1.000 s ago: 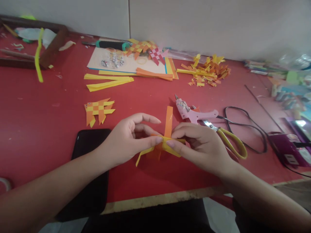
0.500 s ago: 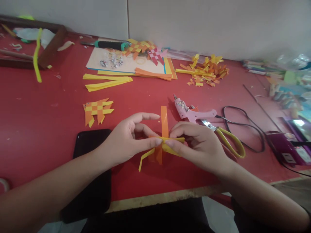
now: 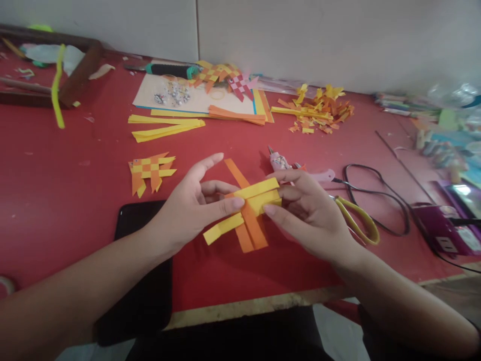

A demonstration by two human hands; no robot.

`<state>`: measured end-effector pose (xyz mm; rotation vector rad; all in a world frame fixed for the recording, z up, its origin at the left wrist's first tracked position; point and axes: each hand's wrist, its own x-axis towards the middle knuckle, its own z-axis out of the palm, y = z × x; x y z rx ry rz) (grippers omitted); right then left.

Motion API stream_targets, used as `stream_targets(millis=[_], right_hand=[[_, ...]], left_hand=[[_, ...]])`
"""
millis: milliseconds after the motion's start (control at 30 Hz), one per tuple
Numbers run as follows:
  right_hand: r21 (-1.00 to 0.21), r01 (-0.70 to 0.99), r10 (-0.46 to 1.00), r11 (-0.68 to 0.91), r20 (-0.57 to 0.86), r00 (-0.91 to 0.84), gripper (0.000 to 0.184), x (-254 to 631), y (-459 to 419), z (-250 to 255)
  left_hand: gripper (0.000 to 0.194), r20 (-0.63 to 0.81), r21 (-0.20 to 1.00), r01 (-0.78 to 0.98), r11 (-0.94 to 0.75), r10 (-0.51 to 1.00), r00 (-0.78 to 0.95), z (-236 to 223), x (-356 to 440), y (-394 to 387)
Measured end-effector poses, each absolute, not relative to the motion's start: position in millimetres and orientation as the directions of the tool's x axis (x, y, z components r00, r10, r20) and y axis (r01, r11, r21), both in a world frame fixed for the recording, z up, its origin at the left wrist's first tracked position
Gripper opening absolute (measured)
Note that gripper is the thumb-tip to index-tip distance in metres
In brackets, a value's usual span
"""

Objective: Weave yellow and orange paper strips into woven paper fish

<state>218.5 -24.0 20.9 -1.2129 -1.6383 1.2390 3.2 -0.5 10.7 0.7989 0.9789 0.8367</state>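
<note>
1. Left hand point(image 3: 201, 200): thumb and bent fingers pinch the woven paper strips point(image 3: 257, 201), forefinger raised away.
2. Right hand point(image 3: 313, 213): thumb and curled fingers hold their right end.
3. Above the red tabletop point(image 3: 225, 276), yellow lengths point(image 3: 223, 228) slant up rightward, crossing orange ones point(image 3: 246, 238) slanting up leftward.
4. Tabletop spans to the near edge point(image 3: 263, 309); glue gun point(image 3: 280, 161) behind right hand.

A pale-edged red tabletop point(image 3: 75, 165) stands against a grey wall point(image 3: 300, 40) marked by one dark vertical seam point(image 3: 197, 30).
</note>
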Motion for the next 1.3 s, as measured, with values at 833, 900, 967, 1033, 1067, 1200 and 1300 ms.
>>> stream_targets(millis=[833, 900, 967, 1033, 1067, 1200, 1300], right_hand=[[-0.221, 0.659, 0.621, 0.719, 0.631, -0.466, 0.014, 213, -21, 13], [-0.294, 0.677, 0.681, 0.675, 0.601, -0.419, 0.010, 213, -21, 16], [-0.420, 0.674, 0.769, 0.607, 0.524, -0.366, 0.008, 213, -20, 18], [-0.562, 0.626, 0.834, 0.540, 0.459, -0.307, 0.011, 215, -20, 17], [-0.627, 0.590, 0.857, 0.509, 0.432, -0.281, 0.012, 216, -20, 15], [-0.799, 0.469, 0.926, 0.378, 0.317, -0.206, 0.011, 219, -20, 10], [-0.828, 0.464, 0.949, 0.314, 0.262, -0.174, 0.007, 219, -19, 10]], left_hand=[[0.097, -0.424, 0.846, -0.159, 0.509, 0.824, 0.376, 9, 8, -3], [0.094, -0.409, 0.852, -0.171, 0.494, 0.834, 0.371, 9, 8, -4], [0.092, -0.404, 0.857, -0.174, 0.486, 0.842, 0.358, 9, 9, -4], [0.091, -0.402, 0.859, -0.175, 0.481, 0.846, 0.350, 9, 9, -4], [0.091, -0.400, 0.860, -0.175, 0.479, 0.847, 0.350, 8, 9, -4], [0.089, -0.383, 0.868, -0.175, 0.464, 0.852, 0.356, 8, 10, -3], [0.087, -0.368, 0.879, -0.172, 0.444, 0.863, 0.345, 9, 9, -4]])
